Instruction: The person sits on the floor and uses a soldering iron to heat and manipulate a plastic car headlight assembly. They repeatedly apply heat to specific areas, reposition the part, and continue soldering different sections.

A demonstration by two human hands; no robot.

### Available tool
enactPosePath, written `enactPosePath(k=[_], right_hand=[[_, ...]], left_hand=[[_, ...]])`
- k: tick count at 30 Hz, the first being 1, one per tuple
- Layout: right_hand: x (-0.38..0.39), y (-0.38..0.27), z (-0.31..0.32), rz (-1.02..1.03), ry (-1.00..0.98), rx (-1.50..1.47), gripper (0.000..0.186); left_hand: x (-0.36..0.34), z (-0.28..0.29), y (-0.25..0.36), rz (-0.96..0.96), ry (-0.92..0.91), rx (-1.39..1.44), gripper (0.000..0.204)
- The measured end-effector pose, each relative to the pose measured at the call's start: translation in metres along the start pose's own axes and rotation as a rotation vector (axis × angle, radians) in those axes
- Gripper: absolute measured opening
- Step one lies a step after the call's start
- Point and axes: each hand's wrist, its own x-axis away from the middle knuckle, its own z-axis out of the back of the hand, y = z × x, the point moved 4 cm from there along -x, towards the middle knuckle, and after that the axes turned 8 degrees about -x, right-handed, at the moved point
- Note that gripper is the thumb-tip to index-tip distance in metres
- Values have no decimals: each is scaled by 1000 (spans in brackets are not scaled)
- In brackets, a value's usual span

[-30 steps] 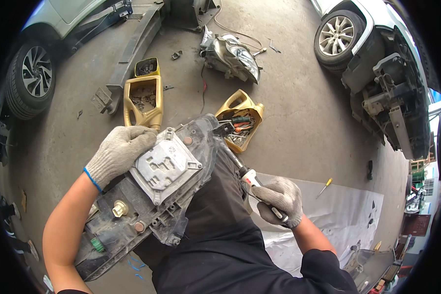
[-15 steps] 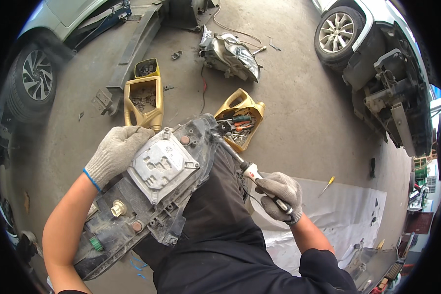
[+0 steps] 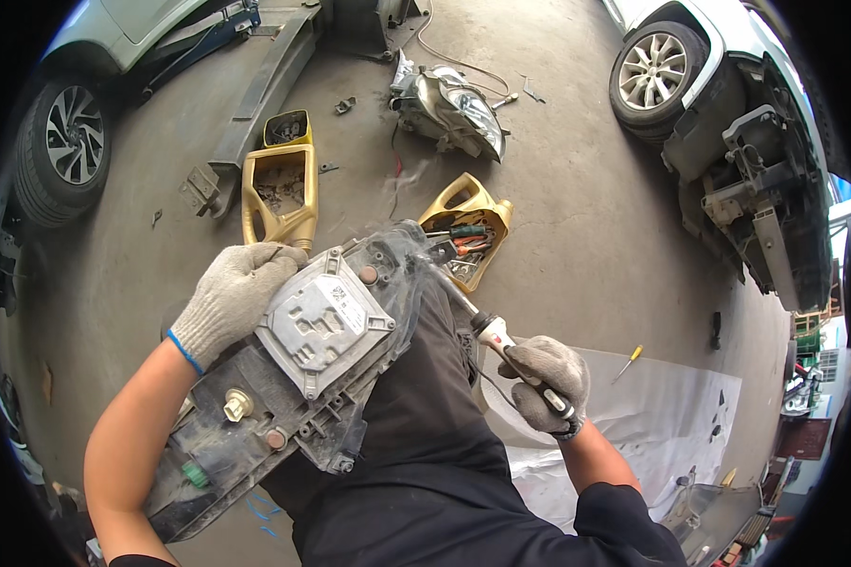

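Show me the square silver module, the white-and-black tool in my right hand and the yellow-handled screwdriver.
Square silver module (image 3: 323, 324): head view, middle of its face.
White-and-black tool (image 3: 493, 334): head view, white part of its body.
Yellow-handled screwdriver (image 3: 635, 353): head view, its handle.

No readable wording
Left of centre in the frame, a white label (image 3: 350, 308) with a small square code (image 3: 338, 293) sits on the silver metal module (image 3: 317, 329) (its print too small to read).

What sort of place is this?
Most likely a car repair shop: a partly stripped car on the right, a loose headlight on the floor, and a cut-open jug holding hand tools.
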Motion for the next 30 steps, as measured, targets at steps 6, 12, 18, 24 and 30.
enactPosePath(k=[6, 12, 18, 24, 30], right_hand=[[-6, -9, -1, 21, -37, 50, 51], [-12, -15, -3, -27, -32, 54, 44], [-15, -25, 11, -277, 218, -256, 41], [-82, -49, 26, -349, 298, -236, 42], [-153, -60, 16, -293, 174, -79, 37]], left_hand=[[3, 0, 0, -24, 19, 9, 35], [5, 0, -4, -68, 29, 64, 34], [4, 1, -7, -74, 26, 76, 34], [3, -1, -6, -102, 60, 78, 32], [1, -1, -8, -133, 95, 21, 29]])
